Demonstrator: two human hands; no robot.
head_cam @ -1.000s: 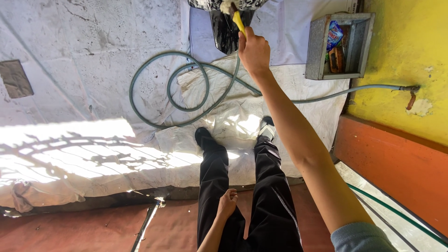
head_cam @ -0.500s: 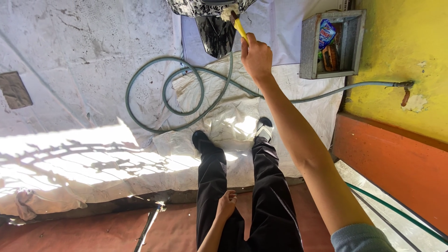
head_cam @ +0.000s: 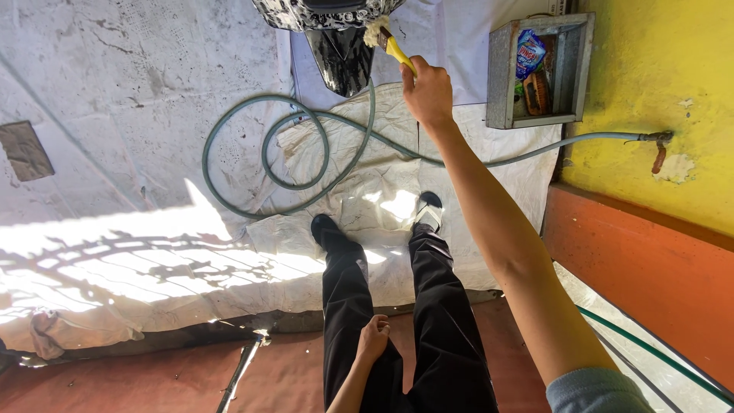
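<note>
Soapy black motorcycle fender and the foam-speckled bodywork above it sit just beyond my right hand, still lathered, so I judge the scrubbing under way and the rinse not yet done. Below my arm lies the white cloth sheet on the concrete floor, with the coiled green rubber hose left of my hand, running to the yellow wall. A grey metal box is right of it. My right hand grips the yellow-handled brush, bristles at the fender. My left hand rests loosely curled on my thigh, holding nothing.
</note>
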